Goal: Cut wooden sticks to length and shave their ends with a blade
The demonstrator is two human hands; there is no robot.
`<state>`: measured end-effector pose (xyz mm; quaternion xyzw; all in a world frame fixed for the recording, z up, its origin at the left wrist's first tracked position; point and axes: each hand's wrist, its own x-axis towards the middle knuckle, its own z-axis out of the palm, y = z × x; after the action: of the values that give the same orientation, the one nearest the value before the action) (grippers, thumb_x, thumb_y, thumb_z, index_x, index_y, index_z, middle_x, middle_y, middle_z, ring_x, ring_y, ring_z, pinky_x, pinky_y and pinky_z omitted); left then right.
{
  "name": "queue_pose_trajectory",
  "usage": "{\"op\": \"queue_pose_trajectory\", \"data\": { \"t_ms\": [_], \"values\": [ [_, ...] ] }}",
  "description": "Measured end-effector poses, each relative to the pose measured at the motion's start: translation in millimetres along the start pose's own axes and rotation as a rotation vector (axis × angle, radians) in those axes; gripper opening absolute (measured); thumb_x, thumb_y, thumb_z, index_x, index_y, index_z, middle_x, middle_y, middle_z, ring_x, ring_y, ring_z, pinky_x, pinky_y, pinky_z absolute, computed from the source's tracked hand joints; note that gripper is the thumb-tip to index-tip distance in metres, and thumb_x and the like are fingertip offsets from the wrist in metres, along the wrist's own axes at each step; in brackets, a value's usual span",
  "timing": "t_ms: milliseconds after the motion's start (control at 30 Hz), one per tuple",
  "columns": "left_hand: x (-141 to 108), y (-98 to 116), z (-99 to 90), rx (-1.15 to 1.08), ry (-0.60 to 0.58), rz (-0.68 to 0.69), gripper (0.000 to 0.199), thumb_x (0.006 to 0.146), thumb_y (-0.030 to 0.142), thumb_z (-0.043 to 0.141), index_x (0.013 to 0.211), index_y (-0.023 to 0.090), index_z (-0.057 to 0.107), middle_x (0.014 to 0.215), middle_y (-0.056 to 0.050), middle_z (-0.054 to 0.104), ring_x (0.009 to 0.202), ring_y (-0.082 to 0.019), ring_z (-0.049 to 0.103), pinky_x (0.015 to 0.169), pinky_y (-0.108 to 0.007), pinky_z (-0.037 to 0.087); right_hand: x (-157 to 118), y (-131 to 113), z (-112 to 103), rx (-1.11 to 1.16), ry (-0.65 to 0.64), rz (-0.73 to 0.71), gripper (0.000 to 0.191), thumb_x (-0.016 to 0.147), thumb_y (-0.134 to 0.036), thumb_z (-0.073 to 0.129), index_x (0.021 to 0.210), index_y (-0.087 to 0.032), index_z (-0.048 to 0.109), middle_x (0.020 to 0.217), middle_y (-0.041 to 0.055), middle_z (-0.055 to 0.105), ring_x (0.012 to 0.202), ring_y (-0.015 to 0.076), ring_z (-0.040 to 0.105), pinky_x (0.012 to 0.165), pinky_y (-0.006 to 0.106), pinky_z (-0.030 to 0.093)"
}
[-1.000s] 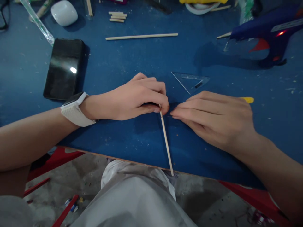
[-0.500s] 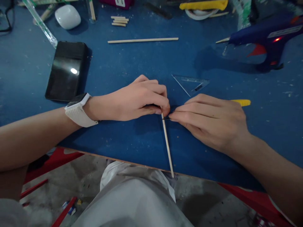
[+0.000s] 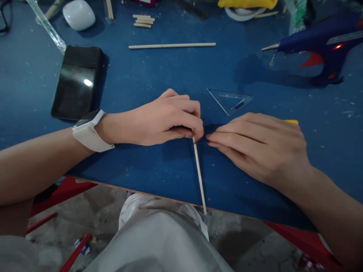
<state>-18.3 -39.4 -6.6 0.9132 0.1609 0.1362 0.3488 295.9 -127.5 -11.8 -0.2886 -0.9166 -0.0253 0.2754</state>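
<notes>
My left hand (image 3: pixel 172 118) pinches a thin wooden stick (image 3: pixel 199 173) near its upper end. The stick slants down across the table's front edge, and its top is hidden under my fingers. My right hand (image 3: pixel 258 145) is closed, fingertips together on a thin dark strip (image 3: pixel 201 142) that reaches the stick just below my left fingertips. Whether the strip is a blade or something else, I cannot tell. A yellow object (image 3: pixel 292 121) shows partly from behind my right hand. Just beyond the hands lies a clear set square (image 3: pixel 231 102).
Another wooden stick (image 3: pixel 172 45) lies farther back, with several short stick pieces (image 3: pixel 143 21) behind it. A glue gun (image 3: pixel 326 49) with a red light is at the right. On the left are a black phone-like device (image 3: pixel 76 83) and a white computer mouse (image 3: pixel 78 15).
My right hand has shifted slightly right, exposing more of the dark strip and covering more of the yellow object. My left hand keeps its hold on the stick.
</notes>
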Motion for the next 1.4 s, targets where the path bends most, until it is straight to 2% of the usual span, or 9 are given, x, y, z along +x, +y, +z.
{"op": "queue_pose_trajectory", "data": {
  "t_ms": [100,300,567,833,1133,1400],
  "values": [
    [0,1,-0.1,0.004,-0.008,-0.004,0.033,0.131,0.035,0.062,0.121,0.038,0.093,0.127,-0.005,0.087,0.116,-0.028,0.079,0.119,-0.055,0.048,-1,2,-3,0.040,0.001,0.006,0.021,0.115,-0.009,0.089,0.124,-0.028,0.091,0.119,0.0004,0.098,0.096,0.0248,0.091,0.079,0.043,0.068],
    [0,1,0.5,0.024,0.006,0.004,0.033,0.131,0.035,0.062,0.120,0.040,0.094,0.124,-0.004,0.086,0.114,-0.028,0.078,0.119,-0.056,0.050,8,2,-13,0.035,-0.072,-0.026,0.023,0.118,-0.006,0.084,0.124,-0.028,0.089,0.121,-0.0015,0.099,0.099,0.0229,0.094,0.085,0.039,0.075],
    [-1,-1,0.0,0.031,-0.003,0.009,0.034,0.134,0.040,0.060,0.125,0.040,0.092,0.130,-0.005,0.088,0.116,-0.029,0.078,0.119,-0.056,0.050,1,2,-6,0.057,-0.010,0.021,0.018,0.118,-0.010,0.087,0.120,-0.027,0.085,0.115,-0.0013,0.098,0.094,0.0226,0.092,0.079,0.040,0.069],
    [-3,-1,0.9,0.026,-0.004,0.010,0.033,0.135,0.039,0.060,0.124,0.040,0.091,0.131,-0.005,0.089,0.117,-0.029,0.079,0.119,-0.057,0.049,11,-2,-18,0.061,-0.044,0.062,0.022,0.118,-0.011,0.087,0.110,-0.032,0.083,0.108,-0.0037,0.096,0.091,0.0234,0.092,0.072,0.042,0.067],
    [-3,-2,1.3,0.025,-0.001,0.024,0.032,0.135,0.038,0.061,0.126,0.037,0.092,0.130,-0.005,0.090,0.116,-0.028,0.079,0.119,-0.053,0.050,7,-1,-17,0.043,-0.042,0.082,0.019,0.118,-0.010,0.085,0.111,-0.027,0.080,0.105,-0.0015,0.094,0.089,0.0222,0.090,0.076,0.041,0.067],
    [-3,-3,2.5,0.011,0.020,0.040,0.030,0.133,0.034,0.064,0.123,0.038,0.092,0.127,-0.003,0.087,0.114,-0.027,0.078,0.117,-0.053,0.049,7,-1,-16,0.048,-0.044,0.074,0.021,0.116,-0.007,0.085,0.109,-0.027,0.081,0.104,-0.0014,0.094,0.091,0.0221,0.090,0.078,0.040,0.066]
  ]
}}
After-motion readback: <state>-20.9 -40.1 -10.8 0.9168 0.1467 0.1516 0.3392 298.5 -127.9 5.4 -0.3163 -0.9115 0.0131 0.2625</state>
